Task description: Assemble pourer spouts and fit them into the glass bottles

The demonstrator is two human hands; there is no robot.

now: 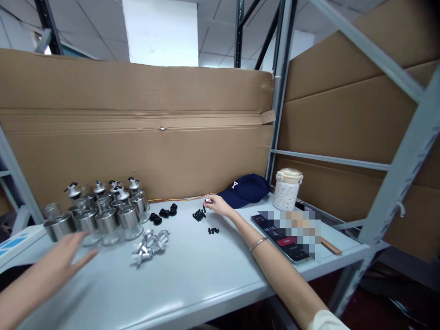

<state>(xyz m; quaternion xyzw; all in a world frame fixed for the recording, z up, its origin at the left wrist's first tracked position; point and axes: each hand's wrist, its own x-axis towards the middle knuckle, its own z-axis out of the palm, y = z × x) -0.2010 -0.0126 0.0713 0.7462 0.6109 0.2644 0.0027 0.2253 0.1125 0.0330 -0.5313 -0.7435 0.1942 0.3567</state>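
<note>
At the far middle of the pale surface [192,270], the right hand [217,204] reaches in beside a small pile of short black tubes [199,215]. Its fingers are drawn together at the tips, with one slim black piece [204,209] upright just beneath them; whether they pinch it is too small to tell. A bracelet [257,244] circles the right wrist. Nearer the front edge lies a short row of tiny black stoppers [213,231].

At the left, the left hand [60,259] is blurred, fingers extended and thumb held apart, in front of a group of steel-sleeved glass bottles [106,221]. Several bottles carry silver-and-black pour spouts [123,194], while others in the front show bare glass necks. Between the bottles and the black tubes sit black caps [164,213], and closer to the front is a heap of loose silvery fittings [150,247].

Toward the back right, a navy baseball cap [245,190] rests near a speckled white canister [287,190] with a cream lid. A phone [278,236] lies beyond the right forearm. A cardboard panel [137,160] stands behind the surface.
</note>
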